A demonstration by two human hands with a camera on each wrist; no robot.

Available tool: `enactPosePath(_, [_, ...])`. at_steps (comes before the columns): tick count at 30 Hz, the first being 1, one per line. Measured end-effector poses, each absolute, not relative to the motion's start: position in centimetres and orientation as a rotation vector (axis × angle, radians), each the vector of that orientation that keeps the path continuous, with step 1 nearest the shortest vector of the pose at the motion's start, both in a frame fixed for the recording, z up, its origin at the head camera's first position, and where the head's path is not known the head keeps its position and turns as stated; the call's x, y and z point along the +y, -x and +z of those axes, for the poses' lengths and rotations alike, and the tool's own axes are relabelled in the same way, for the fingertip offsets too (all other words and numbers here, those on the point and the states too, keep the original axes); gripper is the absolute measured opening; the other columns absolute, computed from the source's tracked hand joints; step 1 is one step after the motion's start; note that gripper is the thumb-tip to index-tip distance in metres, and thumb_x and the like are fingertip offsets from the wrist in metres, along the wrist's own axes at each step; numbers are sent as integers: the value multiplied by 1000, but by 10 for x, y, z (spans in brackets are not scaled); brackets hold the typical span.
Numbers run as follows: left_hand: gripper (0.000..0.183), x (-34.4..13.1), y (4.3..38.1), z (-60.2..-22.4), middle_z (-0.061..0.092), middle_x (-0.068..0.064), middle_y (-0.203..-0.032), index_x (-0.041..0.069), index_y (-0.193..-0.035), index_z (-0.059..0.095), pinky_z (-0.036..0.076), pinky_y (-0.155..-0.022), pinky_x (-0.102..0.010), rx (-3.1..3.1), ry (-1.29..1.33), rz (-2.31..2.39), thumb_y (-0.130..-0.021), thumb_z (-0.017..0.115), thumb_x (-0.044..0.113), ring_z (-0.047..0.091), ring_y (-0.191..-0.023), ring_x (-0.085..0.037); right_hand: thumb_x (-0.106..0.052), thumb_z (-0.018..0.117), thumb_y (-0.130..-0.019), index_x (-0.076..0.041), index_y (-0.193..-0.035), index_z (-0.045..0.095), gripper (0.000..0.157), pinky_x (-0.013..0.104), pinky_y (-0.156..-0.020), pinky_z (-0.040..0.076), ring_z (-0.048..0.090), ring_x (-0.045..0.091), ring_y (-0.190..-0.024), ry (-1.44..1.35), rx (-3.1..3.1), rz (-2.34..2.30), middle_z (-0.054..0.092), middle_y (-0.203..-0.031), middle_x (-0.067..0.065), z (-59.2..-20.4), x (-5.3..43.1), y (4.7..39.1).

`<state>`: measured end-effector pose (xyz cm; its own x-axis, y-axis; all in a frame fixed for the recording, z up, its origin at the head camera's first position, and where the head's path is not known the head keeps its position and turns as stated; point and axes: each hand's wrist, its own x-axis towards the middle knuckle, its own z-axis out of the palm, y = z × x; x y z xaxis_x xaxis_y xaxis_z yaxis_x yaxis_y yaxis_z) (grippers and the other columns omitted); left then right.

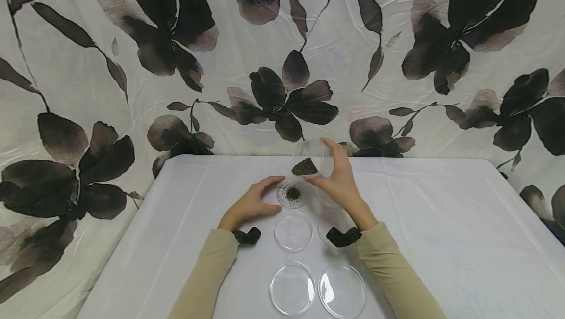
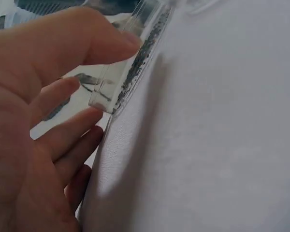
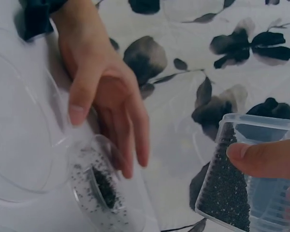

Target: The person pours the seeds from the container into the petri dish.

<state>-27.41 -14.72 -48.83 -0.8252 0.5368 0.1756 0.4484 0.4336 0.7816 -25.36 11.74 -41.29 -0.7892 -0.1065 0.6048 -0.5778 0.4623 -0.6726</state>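
My right hand point(image 1: 343, 184) grips a clear rectangular plastic box point(image 3: 270, 126), thumb on one face and fingers round the far side. The box is tilted, with dark granules point(image 3: 227, 183) heaped along one side of it. Just below it, a clear round petri dish point(image 1: 282, 203) on the table bears a small dark pile of granules point(image 1: 293, 193), with loose grains scattered around. My left hand point(image 1: 249, 205) curves beside this dish, thumb and fingers spread apart at its left edge. In the left wrist view the thumb point(image 2: 111, 46) overlaps the dish's side.
Nearer me on the white table point(image 1: 441, 240) lie more clear round dishes: one point(image 1: 293, 232) in the middle and two point(image 1: 292, 288) in front. Others lie partly hidden under my right hand and wrist. A floral cloth point(image 1: 282, 39) hangs behind the table's back edge.
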Motion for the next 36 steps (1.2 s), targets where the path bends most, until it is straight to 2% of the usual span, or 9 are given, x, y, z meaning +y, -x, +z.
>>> enactPosePath(6, [77, -154, 261, -487, 48, -6, -149, 12, -147, 47, 24, -116, -50, 2563, -870, 1379, -78, 80, 12, 36, -142, -28, -5, 94, -61, -7, -146, 42, 100, 48, -111, 32, 40, 29, -136, -560, -2219, 1301, 46, -146, 12, -400, 120, 247])
enactPosePath(17, [69, -166, 217, -495, 49, -3, -144, 18, -141, 54, 29, -114, -50, 2652, -772, 1467, -78, 83, 14, 38, -137, -26, -5, 94, -62, -8, -147, 41, 100, 49, -111, 32, 40, 27, -136, -579, -2237, 1316, 45, -146, 10, -389, 128, 234])
enactPosePath(25, [72, -163, 194, -493, 49, -4, -141, 15, -139, 55, 28, -111, -54, 2666, -751, 1463, -74, 86, 21, 35, -134, -26, -7, 94, -63, -14, -149, 41, 101, 54, -111, 30, 35, 26, -140, -588, -2267, 1317, 41, -149, 8, -382, 136, 221])
enactPosePath(30, [76, -160, 185, -488, 49, -3, -140, 13, -139, 54, 29, -111, -53, 2651, -782, 1449, -71, 86, 19, 34, -132, -25, -7, 94, -63, -13, -148, 41, 101, 56, -112, 28, 33, 28, -141, -596, -2293, 1293, 42, -148, 9, -381, 139, 213])
enactPosePath(36, [81, -156, 179, -488, 48, -1, -140, 14, -141, 52, 30, -111, -51, 2642, -863, 1415, -69, 89, 24, 34, -131, -22, -3, 95, -58, -10, -146, 43, 103, 54, -111, 30, 38, 30, -136, -643, -2286, 1256, 45, -144, 11, -385, 139, 202])
